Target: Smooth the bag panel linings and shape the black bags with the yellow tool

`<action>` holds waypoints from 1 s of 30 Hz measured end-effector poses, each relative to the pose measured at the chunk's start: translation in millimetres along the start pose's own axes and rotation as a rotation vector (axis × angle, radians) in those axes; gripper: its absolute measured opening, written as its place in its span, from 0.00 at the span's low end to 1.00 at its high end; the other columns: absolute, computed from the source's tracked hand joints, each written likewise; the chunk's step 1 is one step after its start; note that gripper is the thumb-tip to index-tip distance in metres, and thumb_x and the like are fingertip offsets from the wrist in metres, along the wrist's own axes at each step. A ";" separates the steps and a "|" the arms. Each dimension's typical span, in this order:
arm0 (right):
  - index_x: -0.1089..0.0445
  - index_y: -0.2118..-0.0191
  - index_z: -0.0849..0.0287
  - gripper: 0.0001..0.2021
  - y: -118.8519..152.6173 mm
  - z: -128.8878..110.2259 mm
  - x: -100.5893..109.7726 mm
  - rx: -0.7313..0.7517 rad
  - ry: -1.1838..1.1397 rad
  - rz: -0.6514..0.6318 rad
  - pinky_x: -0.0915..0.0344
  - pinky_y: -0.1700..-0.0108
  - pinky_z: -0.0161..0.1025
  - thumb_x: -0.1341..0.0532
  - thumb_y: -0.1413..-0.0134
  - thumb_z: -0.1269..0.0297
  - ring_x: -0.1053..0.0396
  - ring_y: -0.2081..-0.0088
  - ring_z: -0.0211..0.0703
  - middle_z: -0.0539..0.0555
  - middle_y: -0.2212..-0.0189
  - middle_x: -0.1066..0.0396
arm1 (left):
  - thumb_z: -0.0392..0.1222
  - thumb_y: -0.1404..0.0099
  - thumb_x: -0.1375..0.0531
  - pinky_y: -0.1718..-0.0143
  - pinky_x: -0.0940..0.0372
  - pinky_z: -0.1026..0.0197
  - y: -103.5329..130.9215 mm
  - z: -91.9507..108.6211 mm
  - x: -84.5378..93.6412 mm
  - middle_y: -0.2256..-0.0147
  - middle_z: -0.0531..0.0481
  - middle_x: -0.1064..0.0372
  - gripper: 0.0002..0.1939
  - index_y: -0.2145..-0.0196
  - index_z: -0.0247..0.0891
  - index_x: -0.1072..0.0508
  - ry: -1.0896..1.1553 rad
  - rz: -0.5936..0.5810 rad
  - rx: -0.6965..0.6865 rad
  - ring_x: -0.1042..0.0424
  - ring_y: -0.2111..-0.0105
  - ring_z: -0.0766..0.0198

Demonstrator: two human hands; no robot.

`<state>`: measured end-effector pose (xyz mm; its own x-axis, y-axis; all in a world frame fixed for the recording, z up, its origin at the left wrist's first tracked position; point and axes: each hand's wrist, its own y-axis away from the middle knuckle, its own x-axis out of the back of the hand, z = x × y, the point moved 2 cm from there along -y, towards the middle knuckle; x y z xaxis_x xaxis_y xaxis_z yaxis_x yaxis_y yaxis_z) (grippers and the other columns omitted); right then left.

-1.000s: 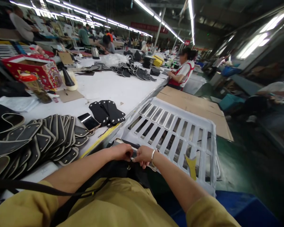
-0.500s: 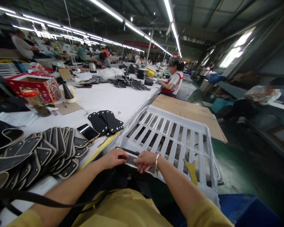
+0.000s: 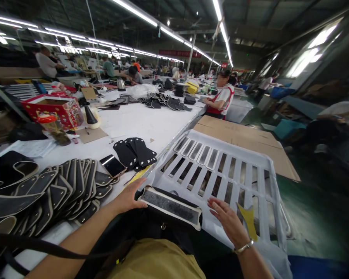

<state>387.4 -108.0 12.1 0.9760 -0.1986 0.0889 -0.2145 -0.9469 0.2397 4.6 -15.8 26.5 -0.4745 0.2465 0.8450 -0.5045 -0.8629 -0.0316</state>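
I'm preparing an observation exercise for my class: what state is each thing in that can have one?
Black piece, pale-edged panel facing up
Left grip, thumb and fingers spread at the black piece's left end
Right grip, open, holding nothing
Smartphone, screen up, dark
Red patterned box, open at the top
Jar, orange lid on
Pale-edged strips, side by side on the slatted rack
Studded grey pieces, fanned, overlapping

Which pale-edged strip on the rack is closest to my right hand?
The rightmost strip in the row; the others lie farther left, away from your right hand.
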 end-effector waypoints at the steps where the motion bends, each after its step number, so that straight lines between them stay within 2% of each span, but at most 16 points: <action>1: 0.31 0.57 0.59 0.23 3.9 9.3 1.9 -0.048 -0.078 0.015 0.38 0.48 0.47 0.36 0.55 0.47 0.33 0.51 0.51 0.60 0.55 0.30 | 0.56 0.51 0.35 0.40 0.54 0.46 -4.3 4.8 -3.5 0.38 0.40 0.52 0.49 0.37 0.40 0.51 -0.065 -0.038 -0.029 0.51 0.39 0.47; 3: 0.30 0.60 0.59 0.23 12.9 23.4 0.4 -0.135 -0.208 0.001 0.37 0.48 0.47 0.34 0.58 0.48 0.32 0.52 0.51 0.59 0.56 0.29 | 0.59 0.50 0.37 0.39 0.62 0.45 -13.5 19.2 -12.9 0.37 0.41 0.53 0.48 0.37 0.41 0.51 -0.193 -0.112 -0.116 0.55 0.38 0.49; 6: 0.29 0.59 0.58 0.22 22.4 33.1 -12.8 -0.195 -0.312 -0.062 0.38 0.48 0.47 0.33 0.59 0.49 0.33 0.51 0.50 0.58 0.57 0.28 | 0.62 0.49 0.40 0.38 0.71 0.46 -28.3 49.2 -34.1 0.37 0.43 0.54 0.47 0.37 0.42 0.52 -0.299 -0.234 -0.292 0.55 0.37 0.51; 9: 0.29 0.57 0.57 0.23 23.2 32.6 -29.1 -0.168 -0.336 -0.163 0.39 0.47 0.47 0.33 0.58 0.50 0.33 0.51 0.50 0.56 0.56 0.28 | 0.65 0.47 0.43 0.39 0.72 0.46 -40.9 74.0 -58.6 0.37 0.42 0.55 0.47 0.37 0.42 0.53 -0.325 -0.342 -0.412 0.54 0.38 0.52; 13: 0.29 0.55 0.56 0.22 18.9 24.0 -36.1 -0.056 -0.237 -0.274 0.42 0.45 0.46 0.35 0.55 0.50 0.34 0.50 0.49 0.53 0.56 0.28 | 0.67 0.47 0.44 0.39 0.72 0.44 -49.3 82.1 -76.1 0.37 0.40 0.58 0.48 0.36 0.41 0.54 -0.323 -0.408 -0.414 0.54 0.38 0.50; 18: 0.30 0.53 0.56 0.22 14.9 18.2 -32.3 -0.019 -0.144 -0.344 0.41 0.46 0.46 0.36 0.52 0.51 0.35 0.51 0.50 0.53 0.56 0.29 | 0.66 0.45 0.44 0.40 0.70 0.41 -49.2 85.3 -74.1 0.37 0.40 0.58 0.47 0.36 0.40 0.53 -0.323 -0.443 -0.369 0.54 0.38 0.48; 21: 0.31 0.51 0.55 0.23 12.9 21.7 -34.0 -0.035 -0.141 -0.312 0.39 0.47 0.46 0.36 0.53 0.52 0.35 0.50 0.51 0.53 0.55 0.29 | 0.62 0.44 0.44 0.40 0.68 0.39 -48.8 92.0 -74.3 0.36 0.41 0.59 0.44 0.37 0.39 0.52 -0.341 -0.466 -0.322 0.55 0.38 0.48; 25: 0.32 0.49 0.55 0.25 13.9 22.7 -34.9 0.025 0.009 -0.265 0.41 0.45 0.46 0.38 0.52 0.49 0.37 0.48 0.51 0.53 0.52 0.31 | 0.61 0.45 0.42 0.40 0.69 0.39 -46.4 93.3 -71.7 0.36 0.42 0.59 0.43 0.37 0.41 0.51 -0.308 -0.446 -0.313 0.55 0.38 0.49; 28: 0.32 0.49 0.56 0.23 18.9 13.9 -35.3 0.106 0.103 -0.330 0.41 0.45 0.44 0.41 0.48 0.50 0.36 0.49 0.50 0.53 0.51 0.31 | 0.60 0.46 0.41 0.39 0.71 0.42 -39.8 76.3 -55.8 0.38 0.44 0.53 0.43 0.38 0.41 0.49 -0.203 -0.348 -0.296 0.52 0.38 0.50; 30: 0.33 0.49 0.56 0.22 21.8 6.9 -36.1 0.133 0.144 -0.385 0.39 0.47 0.43 0.41 0.47 0.52 0.35 0.50 0.50 0.54 0.51 0.31 | 0.59 0.44 0.42 0.38 0.67 0.45 -32.2 54.5 -38.0 0.39 0.44 0.48 0.39 0.39 0.40 0.46 -0.039 -0.195 -0.183 0.49 0.39 0.52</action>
<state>347.7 -123.2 7.5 0.9667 0.2042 0.1540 0.1804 -0.9712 0.1556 78.2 -21.3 24.4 -0.3293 0.3802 0.8643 -0.7074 -0.7056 0.0409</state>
